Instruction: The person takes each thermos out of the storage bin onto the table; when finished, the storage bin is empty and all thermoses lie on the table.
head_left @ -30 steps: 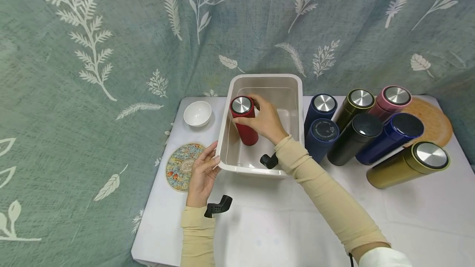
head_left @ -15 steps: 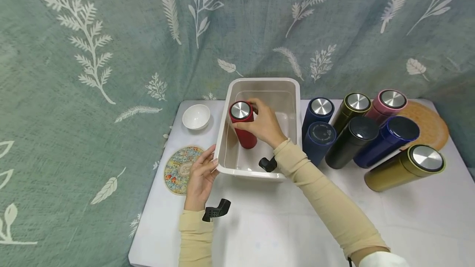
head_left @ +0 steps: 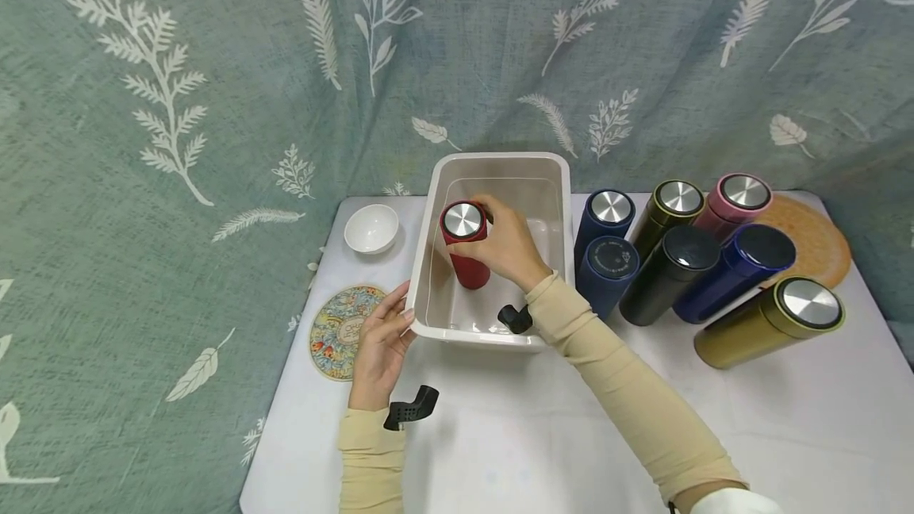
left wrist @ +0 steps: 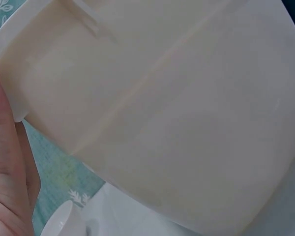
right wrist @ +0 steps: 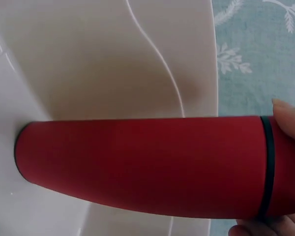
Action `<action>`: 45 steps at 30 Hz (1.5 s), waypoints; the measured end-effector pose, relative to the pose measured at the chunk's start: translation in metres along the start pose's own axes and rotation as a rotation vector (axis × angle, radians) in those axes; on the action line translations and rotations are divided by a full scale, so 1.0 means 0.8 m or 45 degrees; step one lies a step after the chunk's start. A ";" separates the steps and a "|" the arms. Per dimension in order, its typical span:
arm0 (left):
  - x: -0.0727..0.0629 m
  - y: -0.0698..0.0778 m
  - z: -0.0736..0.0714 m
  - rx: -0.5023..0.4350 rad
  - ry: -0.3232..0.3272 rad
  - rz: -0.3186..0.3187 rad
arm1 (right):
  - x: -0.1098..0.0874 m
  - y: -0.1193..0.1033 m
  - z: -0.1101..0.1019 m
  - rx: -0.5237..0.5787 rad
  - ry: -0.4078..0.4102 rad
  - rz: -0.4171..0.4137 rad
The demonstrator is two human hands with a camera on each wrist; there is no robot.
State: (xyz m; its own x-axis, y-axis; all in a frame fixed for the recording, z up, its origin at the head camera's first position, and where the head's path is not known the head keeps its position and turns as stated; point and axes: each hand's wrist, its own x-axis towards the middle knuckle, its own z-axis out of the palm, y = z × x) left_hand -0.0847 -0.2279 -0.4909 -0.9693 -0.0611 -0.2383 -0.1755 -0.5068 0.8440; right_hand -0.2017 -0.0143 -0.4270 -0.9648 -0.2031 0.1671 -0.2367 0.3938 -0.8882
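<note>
In the head view, a red vacuum flask point(head_left: 471, 270) with a steel-topped lid stands upright in the left part of a light beige plastic tub point(head_left: 493, 333). My right hand point(head_left: 508, 243) grips it around the lid, thumb on the near side and fingers on the far side. The right wrist view shows the flask's base at the tub floor point(right wrist: 19, 206). At the tub's near left corner, my left hand point(head_left: 382, 343) holds the rim, thumb against it. The left wrist view shows the tub's outer wall point(left wrist: 177, 128) beside that thumb point(left wrist: 2, 132).
Several flasks stand right of the tub, among them a navy one point(head_left: 607, 272), a black one point(head_left: 671, 272) and a leaning gold one point(head_left: 767, 324). Behind them lies a round wooden board point(head_left: 821, 240). On the left are a white bowl point(head_left: 371, 229) and a patterned round mat point(head_left: 336, 331).
The head view has shifted slightly, moving the whole scene down and left in the picture. Both hands keep their holds, and the red flask stays in the left part of the tub.
</note>
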 end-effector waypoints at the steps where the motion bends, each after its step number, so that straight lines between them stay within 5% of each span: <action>1: 0.000 0.000 0.000 -0.001 0.002 0.002 | -0.001 0.000 0.000 -0.007 0.003 -0.005; 17: -0.002 -0.001 -0.002 0.026 0.015 -0.031 | -0.018 -0.012 -0.017 0.026 0.004 -0.010; 28: -0.001 -0.002 -0.001 0.036 0.022 -0.029 | -0.042 -0.038 -0.032 0.117 0.109 -0.099; 45: 0.002 -0.004 -0.001 -0.005 -0.008 -0.001 | -0.096 -0.111 -0.086 0.287 0.317 -0.481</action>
State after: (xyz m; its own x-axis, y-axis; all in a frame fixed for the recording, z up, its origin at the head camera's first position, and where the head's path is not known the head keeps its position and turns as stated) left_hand -0.0858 -0.2273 -0.4943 -0.9701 -0.0551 -0.2362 -0.1760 -0.5105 0.8417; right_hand -0.1142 0.0279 -0.3313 -0.8210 -0.0634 0.5673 -0.5705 0.1250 -0.8117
